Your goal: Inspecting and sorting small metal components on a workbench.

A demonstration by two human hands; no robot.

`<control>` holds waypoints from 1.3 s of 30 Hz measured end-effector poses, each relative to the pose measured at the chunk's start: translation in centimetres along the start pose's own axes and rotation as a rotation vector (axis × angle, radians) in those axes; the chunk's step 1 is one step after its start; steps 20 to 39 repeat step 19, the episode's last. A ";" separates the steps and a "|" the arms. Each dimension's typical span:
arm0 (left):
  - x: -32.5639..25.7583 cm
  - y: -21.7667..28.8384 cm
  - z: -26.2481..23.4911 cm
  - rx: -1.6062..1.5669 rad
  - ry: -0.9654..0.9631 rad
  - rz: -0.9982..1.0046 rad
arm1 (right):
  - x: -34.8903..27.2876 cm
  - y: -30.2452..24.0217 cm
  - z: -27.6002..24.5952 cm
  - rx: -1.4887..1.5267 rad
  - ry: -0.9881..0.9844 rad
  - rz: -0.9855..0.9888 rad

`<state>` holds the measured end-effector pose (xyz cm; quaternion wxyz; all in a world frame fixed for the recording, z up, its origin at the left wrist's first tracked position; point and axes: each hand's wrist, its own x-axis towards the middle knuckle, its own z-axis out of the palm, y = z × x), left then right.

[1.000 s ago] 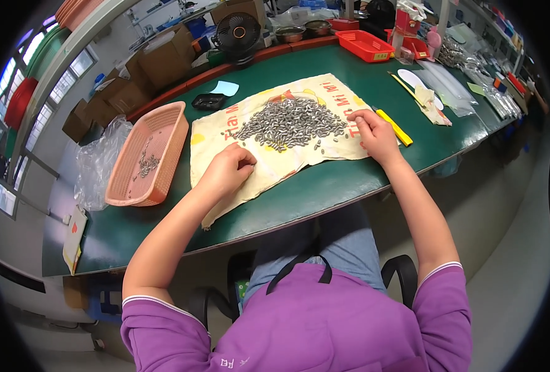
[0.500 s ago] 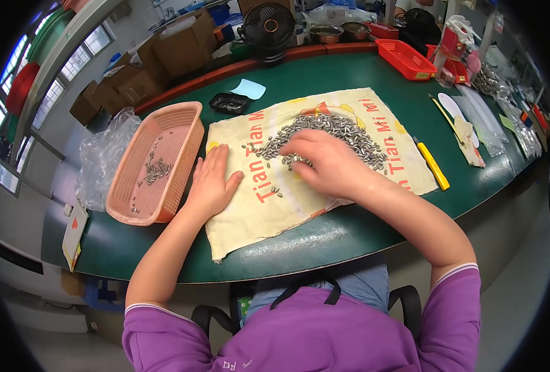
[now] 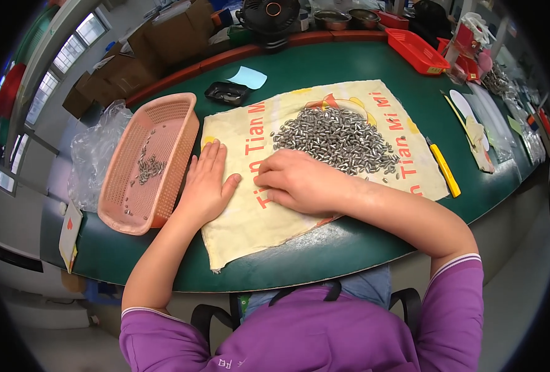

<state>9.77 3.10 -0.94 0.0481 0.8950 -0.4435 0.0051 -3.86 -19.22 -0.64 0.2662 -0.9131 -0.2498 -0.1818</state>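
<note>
Raking pins [image 3: 334, 139] off the pile's near edge, the right hand [image 3: 296, 181] curls its grip over some; left hand [image 3: 205, 184], fingers spread, pins the cloth [image 3: 250, 217] flat beside the pile.

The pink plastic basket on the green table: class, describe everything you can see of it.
The pink plastic basket is a shallow rectangular tray with perforated mesh walls and floor and a rolled rim. It lies flat on the green table, angled, left of the cream printed cloth. A few small grey metal pieces lie scattered inside. Crinkled clear plastic sits against its far side. The left hand rests flat on the cloth beside its near edge; contact is unclear.
</note>
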 end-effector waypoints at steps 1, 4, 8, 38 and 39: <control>-0.1 -0.2 0.1 -0.020 0.004 0.010 | -0.6 -0.5 -0.5 0.007 -0.029 -0.009; -0.3 -0.3 0.2 0.012 0.069 0.032 | -2.1 -0.3 -1.9 -0.012 -0.023 -0.015; -0.5 4.2 -2.7 -0.112 0.155 0.125 | -2.4 0.2 -4.4 -0.131 0.145 0.200; 0.9 8.6 -2.1 -0.818 -0.248 0.101 | -4.4 -1.5 -4.1 -0.081 -0.039 0.352; 0.9 8.6 -2.1 -0.818 -0.248 0.101 | -4.4 -1.5 -4.1 -0.081 -0.039 0.352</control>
